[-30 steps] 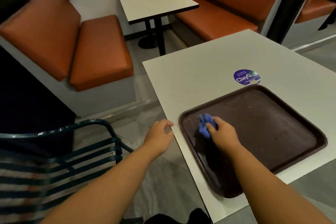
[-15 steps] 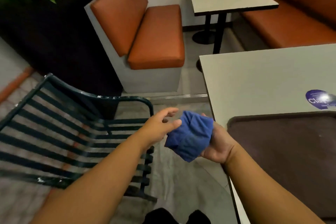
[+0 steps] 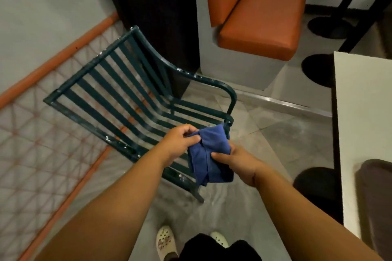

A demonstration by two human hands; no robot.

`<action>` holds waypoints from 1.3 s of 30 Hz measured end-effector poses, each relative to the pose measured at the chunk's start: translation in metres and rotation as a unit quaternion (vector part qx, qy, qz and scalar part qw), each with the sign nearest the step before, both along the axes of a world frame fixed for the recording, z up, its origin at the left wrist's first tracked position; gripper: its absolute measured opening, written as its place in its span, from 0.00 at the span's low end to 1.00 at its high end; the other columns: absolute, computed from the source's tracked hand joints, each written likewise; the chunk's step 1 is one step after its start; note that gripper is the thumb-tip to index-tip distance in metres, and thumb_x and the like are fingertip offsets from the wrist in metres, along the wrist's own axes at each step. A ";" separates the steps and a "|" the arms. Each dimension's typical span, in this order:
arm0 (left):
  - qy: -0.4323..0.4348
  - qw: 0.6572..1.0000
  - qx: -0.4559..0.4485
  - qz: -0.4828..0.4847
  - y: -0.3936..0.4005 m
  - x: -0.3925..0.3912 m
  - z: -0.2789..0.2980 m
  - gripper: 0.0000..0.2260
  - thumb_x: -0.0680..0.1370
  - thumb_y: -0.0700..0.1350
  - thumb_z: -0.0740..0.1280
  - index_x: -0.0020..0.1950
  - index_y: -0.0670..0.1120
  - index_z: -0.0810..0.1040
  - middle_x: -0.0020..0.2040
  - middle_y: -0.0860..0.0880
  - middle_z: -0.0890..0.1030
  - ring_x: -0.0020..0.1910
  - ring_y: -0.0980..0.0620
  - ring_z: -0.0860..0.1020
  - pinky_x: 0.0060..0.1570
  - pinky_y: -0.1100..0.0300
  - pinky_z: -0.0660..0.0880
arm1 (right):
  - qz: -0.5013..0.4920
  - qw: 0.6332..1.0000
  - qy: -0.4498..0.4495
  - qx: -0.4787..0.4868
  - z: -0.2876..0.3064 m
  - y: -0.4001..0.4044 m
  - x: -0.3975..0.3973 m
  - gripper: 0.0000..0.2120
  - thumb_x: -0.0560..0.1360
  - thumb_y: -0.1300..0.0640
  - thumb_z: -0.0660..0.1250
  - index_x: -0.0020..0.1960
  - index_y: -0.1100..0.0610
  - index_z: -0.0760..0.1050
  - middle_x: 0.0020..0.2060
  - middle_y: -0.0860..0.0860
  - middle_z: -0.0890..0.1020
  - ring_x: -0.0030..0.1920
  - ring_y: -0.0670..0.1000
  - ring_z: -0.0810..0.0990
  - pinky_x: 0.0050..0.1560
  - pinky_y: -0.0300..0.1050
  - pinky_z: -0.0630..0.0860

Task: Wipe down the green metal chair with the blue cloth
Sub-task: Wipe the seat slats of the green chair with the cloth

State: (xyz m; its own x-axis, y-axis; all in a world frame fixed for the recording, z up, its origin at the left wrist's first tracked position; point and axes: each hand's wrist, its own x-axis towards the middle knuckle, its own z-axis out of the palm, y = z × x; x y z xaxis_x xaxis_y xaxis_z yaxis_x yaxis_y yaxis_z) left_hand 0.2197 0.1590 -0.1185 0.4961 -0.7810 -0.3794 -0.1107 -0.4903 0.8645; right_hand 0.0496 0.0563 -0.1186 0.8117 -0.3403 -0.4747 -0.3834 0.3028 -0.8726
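The blue cloth (image 3: 210, 154) hangs folded between both my hands, in front of the chair's front right corner. My left hand (image 3: 180, 140) pinches its upper left edge. My right hand (image 3: 235, 161) grips its right side with the thumb across the fabric. The green metal chair (image 3: 118, 91) stands on the floor just beyond, with a slatted seat and back and chipped paint on its armrest (image 3: 203, 79). The cloth hides part of the front armrest post. Neither hand touches the chair.
A white table (image 3: 360, 133) with a dark brown tray (image 3: 375, 201) lies at the right. An orange bench seat (image 3: 261, 23) stands behind the chair. An orange mesh frame (image 3: 42, 154) lies at the left. My feet in pale clogs (image 3: 165, 241) stand on the tiled floor.
My right hand lifted the cloth off the tray and carried it left to the chair. My left hand took hold of the cloth's edge. My view swung left and down.
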 end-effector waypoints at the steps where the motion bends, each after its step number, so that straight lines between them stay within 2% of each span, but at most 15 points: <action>1: 0.001 1.000 0.011 0.010 0.006 0.005 -0.007 0.02 0.77 0.40 0.67 0.45 0.47 0.77 0.42 0.50 0.79 0.42 0.54 0.77 0.43 0.61 0.73 | 0.007 1.000 0.014 -0.017 -0.008 0.004 0.008 0.13 0.77 0.60 0.65 0.60 0.49 0.75 0.51 0.48 0.83 0.53 0.49 0.81 0.52 0.40 0.77; 5: -0.004 0.997 0.043 0.070 0.032 0.022 -0.037 0.03 0.75 0.43 0.69 0.47 0.49 0.78 0.46 0.50 0.80 0.47 0.51 0.77 0.46 0.60 0.74 | 0.012 0.997 0.053 -0.055 -0.044 0.021 0.026 0.13 0.78 0.59 0.63 0.58 0.44 0.75 0.52 0.50 0.82 0.54 0.51 0.80 0.58 0.50 0.76; 8: -0.012 0.991 0.067 0.114 0.050 0.031 -0.051 0.07 0.76 0.46 0.68 0.54 0.51 0.77 0.52 0.52 0.77 0.50 0.54 0.76 0.42 0.62 0.72 | -0.017 0.997 0.069 -0.021 -0.062 0.036 0.027 0.14 0.80 0.62 0.59 0.61 0.47 0.72 0.52 0.52 0.80 0.53 0.51 0.79 0.50 0.44 0.76; 10: -0.035 0.989 0.084 0.118 0.059 0.037 -0.062 0.07 0.78 0.46 0.65 0.56 0.53 0.76 0.55 0.52 0.76 0.52 0.54 0.74 0.44 0.61 0.72 | -0.039 0.995 0.096 0.000 -0.081 0.046 0.023 0.13 0.80 0.61 0.57 0.61 0.49 0.71 0.50 0.52 0.80 0.51 0.51 0.79 0.46 0.42 0.75; 17: -0.166 0.976 0.142 -0.005 0.070 0.049 -0.101 0.14 0.81 0.43 0.59 0.65 0.54 0.73 0.67 0.53 0.70 0.61 0.54 0.70 0.58 0.59 0.70 | -0.129 0.968 0.215 0.032 -0.151 0.076 0.042 0.10 0.81 0.59 0.54 0.57 0.49 0.71 0.44 0.56 0.80 0.45 0.56 0.79 0.48 0.52 0.76; 20: -0.216 0.965 0.137 -0.048 0.073 0.048 -0.117 0.16 0.81 0.43 0.57 0.68 0.53 0.70 0.72 0.54 0.65 0.71 0.55 0.61 0.67 0.60 0.61 | -0.187 0.950 0.246 0.041 -0.188 0.084 0.053 0.11 0.80 0.59 0.59 0.61 0.55 0.71 0.50 0.59 0.80 0.46 0.57 0.79 0.48 0.53 0.76; 21: -0.229 0.963 0.129 -0.058 0.074 0.047 -0.122 0.17 0.81 0.43 0.57 0.69 0.54 0.70 0.73 0.55 0.64 0.72 0.56 0.58 0.68 0.61 0.58 | -0.205 0.940 0.260 0.080 -0.202 0.085 0.056 0.12 0.80 0.61 0.58 0.63 0.57 0.71 0.52 0.64 0.80 0.43 0.58 0.78 0.45 0.51 0.75; 23: -0.249 0.960 0.109 -0.066 0.076 0.045 -0.133 0.17 0.81 0.43 0.57 0.69 0.56 0.69 0.73 0.56 0.62 0.73 0.59 0.55 0.68 0.63 0.55 | -0.206 0.920 0.283 0.177 -0.227 0.088 0.051 0.08 0.80 0.64 0.56 0.58 0.60 0.70 0.46 0.68 0.80 0.37 0.56 0.75 0.38 0.46 0.73; 26: -0.270 0.957 0.076 -0.071 0.078 0.043 -0.149 0.17 0.81 0.43 0.56 0.69 0.56 0.69 0.73 0.57 0.63 0.70 0.65 0.53 0.68 0.66 0.53 | -0.316 0.867 0.278 0.268 -0.259 0.094 0.049 0.08 0.77 0.65 0.60 0.55 0.60 0.73 0.39 0.59 0.77 0.33 0.55 0.74 0.33 0.47 0.72; 30: -0.277 0.958 0.041 -0.059 0.074 0.042 -0.162 0.16 0.81 0.43 0.56 0.68 0.55 0.71 0.71 0.57 0.66 0.70 0.65 0.54 0.72 0.59 0.55 | -0.412 0.795 0.196 0.399 -0.286 0.102 0.053 0.12 0.80 0.58 0.59 0.56 0.65 0.74 0.45 0.63 0.80 0.41 0.61 0.78 0.40 0.53 0.76; 32: -0.286 0.957 0.015 -0.053 0.072 0.042 -0.167 0.16 0.80 0.46 0.55 0.67 0.53 0.72 0.70 0.56 0.68 0.71 0.62 0.57 0.73 0.54 0.57 | -0.428 0.780 0.149 0.431 -0.295 0.104 0.060 0.15 0.81 0.55 0.57 0.57 0.66 0.73 0.40 0.62 0.82 0.39 0.60 0.81 0.37 0.52 0.79; 34: -0.298 0.952 0.005 -0.062 0.071 0.044 -0.171 0.18 0.78 0.49 0.53 0.66 0.52 0.73 0.69 0.55 0.70 0.72 0.60 0.59 0.73 0.53 0.55 | -0.429 0.777 0.131 0.442 -0.302 0.104 0.067 0.17 0.82 0.53 0.57 0.59 0.66 0.72 0.36 0.61 0.84 0.37 0.58 0.84 0.31 0.47 0.80; 37: -0.326 0.938 0.041 -0.111 0.068 0.048 -0.173 0.20 0.78 0.53 0.50 0.66 0.54 0.73 0.69 0.55 0.70 0.73 0.57 0.58 0.74 0.56 0.47 | -0.401 0.795 0.123 0.438 -0.305 0.103 0.069 0.14 0.80 0.50 0.60 0.53 0.61 0.74 0.37 0.59 0.84 0.35 0.54 0.83 0.25 0.40 0.77; 38: -0.327 0.935 0.061 -0.127 0.067 0.050 -0.173 0.17 0.80 0.51 0.52 0.66 0.54 0.73 0.70 0.55 0.70 0.74 0.57 0.58 0.74 0.56 0.45 | -0.388 0.807 0.114 0.431 -0.306 0.106 0.067 0.13 0.79 0.49 0.61 0.52 0.59 0.74 0.40 0.58 0.83 0.38 0.53 0.83 0.28 0.41 0.78; 39: -0.324 0.933 0.076 -0.138 0.066 0.051 -0.173 0.16 0.81 0.48 0.55 0.66 0.55 0.72 0.70 0.56 0.69 0.74 0.58 0.57 0.74 0.56 0.44 | -0.383 0.817 0.108 0.418 -0.305 0.109 0.063 0.14 0.78 0.48 0.62 0.53 0.59 0.75 0.44 0.58 0.83 0.42 0.54 0.83 0.35 0.43 0.80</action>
